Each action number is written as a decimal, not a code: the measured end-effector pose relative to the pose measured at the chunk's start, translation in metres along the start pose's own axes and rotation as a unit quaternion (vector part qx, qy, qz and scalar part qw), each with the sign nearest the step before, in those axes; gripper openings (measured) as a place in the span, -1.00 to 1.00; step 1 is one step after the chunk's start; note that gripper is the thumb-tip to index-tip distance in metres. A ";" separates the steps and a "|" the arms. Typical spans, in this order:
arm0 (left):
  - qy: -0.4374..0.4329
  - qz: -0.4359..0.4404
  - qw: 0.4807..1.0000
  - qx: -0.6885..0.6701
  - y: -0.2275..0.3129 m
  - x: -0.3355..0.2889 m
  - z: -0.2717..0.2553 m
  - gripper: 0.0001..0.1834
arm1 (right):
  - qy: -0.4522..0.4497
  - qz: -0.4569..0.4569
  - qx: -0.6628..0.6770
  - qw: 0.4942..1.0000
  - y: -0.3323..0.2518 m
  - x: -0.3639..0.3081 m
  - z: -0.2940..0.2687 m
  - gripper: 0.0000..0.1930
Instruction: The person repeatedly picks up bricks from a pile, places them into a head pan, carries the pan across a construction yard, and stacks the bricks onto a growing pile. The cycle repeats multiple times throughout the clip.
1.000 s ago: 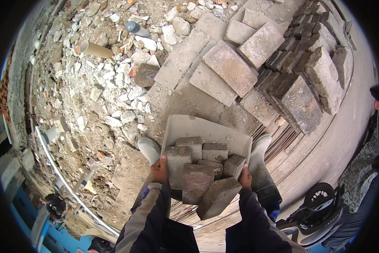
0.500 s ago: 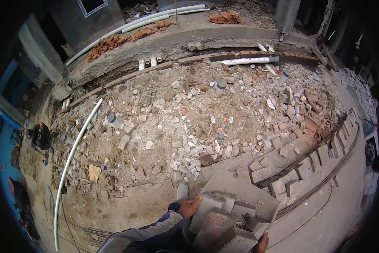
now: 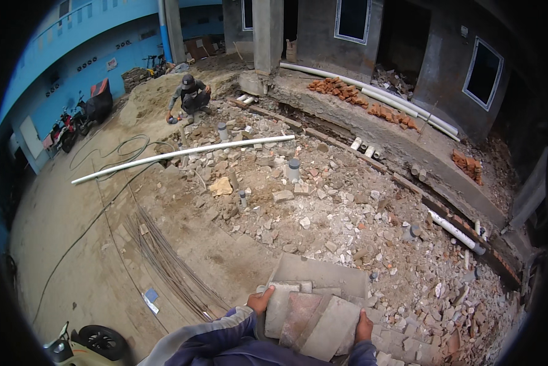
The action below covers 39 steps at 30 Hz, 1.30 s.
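A flat grey board (image 3: 341,277) rests level in front of my body, with several concrete paving blocks (image 3: 332,323) piled on it. One of the blocks is reddish on top. My left hand (image 3: 260,300) is closed on the left edge of the load, its thumb lying on top and its other fingers mostly hidden. On the right side my right hand (image 3: 363,327) grips the load's edge, thumb up, with the fingers underneath out of sight. Beneath the board lies rubble ground.
Broken rubble (image 3: 347,226) spreads ahead, with upright pipe stubs (image 3: 294,171). A long white pipe (image 3: 182,154) crosses it. Steel rods (image 3: 170,262) and a hose (image 3: 97,238) lie on the left. Another person (image 3: 192,97) crouches farther off. A motorbike (image 3: 85,348) stands near left.
My view has swung left, bringing in the blue building, the motorbikes and more of the crouching person. The loaded board has turned along with me, both hands still on it.
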<state>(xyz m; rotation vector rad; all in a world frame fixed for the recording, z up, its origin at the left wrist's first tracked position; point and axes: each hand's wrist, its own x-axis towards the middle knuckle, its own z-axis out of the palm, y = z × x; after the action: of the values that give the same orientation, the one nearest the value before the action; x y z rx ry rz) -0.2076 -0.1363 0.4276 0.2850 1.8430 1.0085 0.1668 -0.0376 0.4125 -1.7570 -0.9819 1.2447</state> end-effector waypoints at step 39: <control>0.479 -0.055 0.766 -0.424 0.166 0.276 -0.530 -0.26 | -0.611 -0.125 -0.267 0.735 -0.321 0.003 1.014 -0.25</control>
<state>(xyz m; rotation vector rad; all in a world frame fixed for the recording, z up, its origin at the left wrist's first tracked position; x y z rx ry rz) -0.8260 -0.1440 0.4678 -1.0686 1.9281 1.9961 -0.8565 0.2472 0.4546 -0.8623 -2.4159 2.0782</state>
